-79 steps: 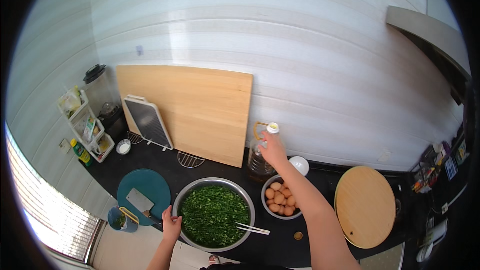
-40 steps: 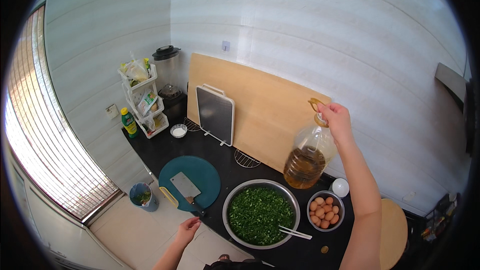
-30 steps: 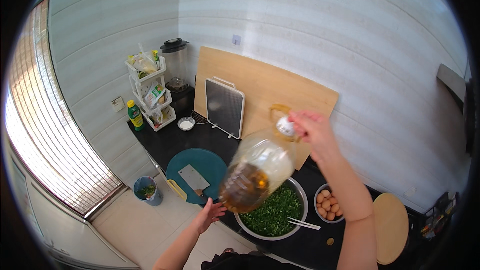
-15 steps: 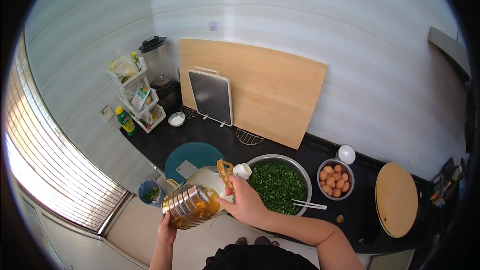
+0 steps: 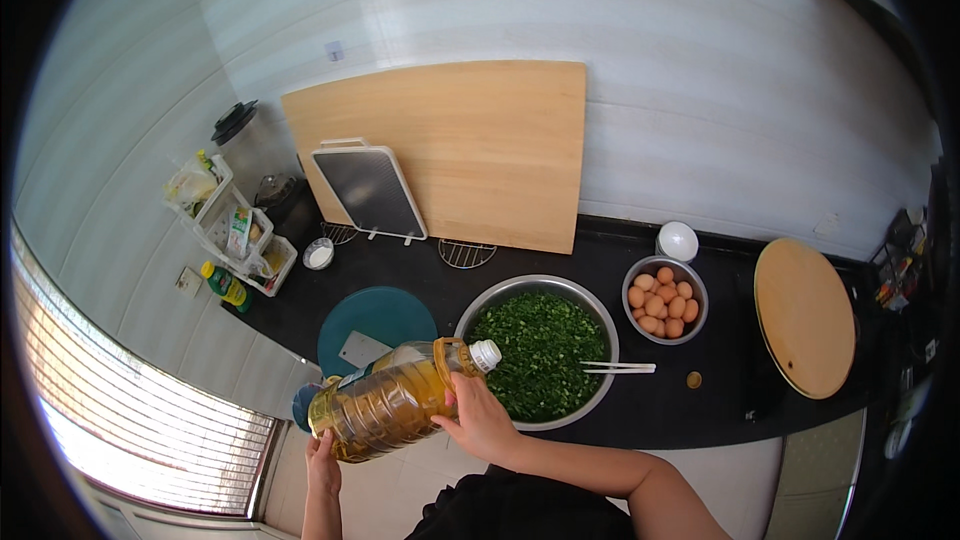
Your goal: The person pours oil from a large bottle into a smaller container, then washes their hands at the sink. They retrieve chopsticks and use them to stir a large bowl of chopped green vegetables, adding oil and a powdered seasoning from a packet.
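Black counter, oil bottle (image 5: 385, 402) tipped over steel bowl of chopped greens (image 5: 540, 349).
Right hand (image 5: 482, 418) grasps neck, left hand (image 5: 323, 455) cups base at 8 o'clock; tilt slowly.

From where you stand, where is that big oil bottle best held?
At two places, as now: the oil bottle lies nearly on its side, cap toward the bowl of greens. Its wide, heavy base suits the left hand from below; the right hand takes the narrower shoulder from the near side, probably steadying the tilt.
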Demonstrator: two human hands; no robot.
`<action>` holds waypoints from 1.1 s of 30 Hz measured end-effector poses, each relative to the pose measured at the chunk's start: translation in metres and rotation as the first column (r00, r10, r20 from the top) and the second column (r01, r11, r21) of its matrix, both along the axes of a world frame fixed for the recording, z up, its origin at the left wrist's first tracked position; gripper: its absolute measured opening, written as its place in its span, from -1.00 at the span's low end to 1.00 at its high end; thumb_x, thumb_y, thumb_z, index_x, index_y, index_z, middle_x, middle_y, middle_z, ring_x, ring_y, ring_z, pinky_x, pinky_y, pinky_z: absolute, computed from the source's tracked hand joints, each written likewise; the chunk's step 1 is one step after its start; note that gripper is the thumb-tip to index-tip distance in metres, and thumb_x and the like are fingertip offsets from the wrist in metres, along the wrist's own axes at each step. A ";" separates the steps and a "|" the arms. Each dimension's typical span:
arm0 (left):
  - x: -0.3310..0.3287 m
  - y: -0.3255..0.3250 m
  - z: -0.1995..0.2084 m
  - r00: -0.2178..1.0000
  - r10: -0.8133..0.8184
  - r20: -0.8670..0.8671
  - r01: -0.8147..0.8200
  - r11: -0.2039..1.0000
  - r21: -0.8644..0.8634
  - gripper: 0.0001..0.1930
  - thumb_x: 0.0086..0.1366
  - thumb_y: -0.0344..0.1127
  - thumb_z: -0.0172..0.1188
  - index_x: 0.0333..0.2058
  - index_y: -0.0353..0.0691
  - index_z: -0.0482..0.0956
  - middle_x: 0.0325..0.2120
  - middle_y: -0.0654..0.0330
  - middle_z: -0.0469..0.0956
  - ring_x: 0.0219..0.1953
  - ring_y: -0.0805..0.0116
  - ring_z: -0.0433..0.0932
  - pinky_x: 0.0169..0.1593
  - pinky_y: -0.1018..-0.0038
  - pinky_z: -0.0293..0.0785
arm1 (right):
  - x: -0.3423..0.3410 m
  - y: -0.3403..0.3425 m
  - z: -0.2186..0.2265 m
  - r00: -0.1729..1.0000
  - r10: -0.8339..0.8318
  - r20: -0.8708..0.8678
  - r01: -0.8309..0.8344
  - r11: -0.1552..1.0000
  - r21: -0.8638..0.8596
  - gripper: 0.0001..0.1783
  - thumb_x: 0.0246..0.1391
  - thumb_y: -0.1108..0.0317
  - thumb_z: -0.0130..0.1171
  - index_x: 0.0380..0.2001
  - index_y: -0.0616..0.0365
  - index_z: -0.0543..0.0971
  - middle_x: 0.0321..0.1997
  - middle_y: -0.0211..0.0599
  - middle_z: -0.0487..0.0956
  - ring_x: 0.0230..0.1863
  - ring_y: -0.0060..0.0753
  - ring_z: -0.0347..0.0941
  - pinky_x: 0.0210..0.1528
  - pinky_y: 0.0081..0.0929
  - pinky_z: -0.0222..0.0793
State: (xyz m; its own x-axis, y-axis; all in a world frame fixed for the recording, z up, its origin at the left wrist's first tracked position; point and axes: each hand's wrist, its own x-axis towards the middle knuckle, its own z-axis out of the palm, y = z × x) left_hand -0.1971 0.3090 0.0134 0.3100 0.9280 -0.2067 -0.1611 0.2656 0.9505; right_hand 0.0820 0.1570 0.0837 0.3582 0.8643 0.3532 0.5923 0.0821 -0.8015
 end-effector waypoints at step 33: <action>0.085 0.045 0.046 0.942 -0.120 -0.312 0.177 0.971 0.160 -0.54 0.13 -0.18 0.22 -0.06 -0.30 0.38 -0.17 0.18 0.47 -0.09 0.35 0.42 0.02 0.40 0.26 | 0.042 -0.014 -0.028 0.958 -0.199 -0.208 0.208 0.978 0.023 -0.51 -0.16 0.45 0.26 -0.22 0.27 0.20 -0.36 -0.19 0.31 -0.28 -0.14 0.25 -0.21 -0.30 0.22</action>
State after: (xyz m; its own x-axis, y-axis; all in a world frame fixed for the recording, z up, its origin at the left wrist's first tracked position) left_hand -0.1120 0.3537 0.0590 0.3973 0.9067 -0.1416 0.1649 0.0813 0.9830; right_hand 0.1238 0.1432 0.0553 0.5933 0.7507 0.2906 0.4245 0.0149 -0.9053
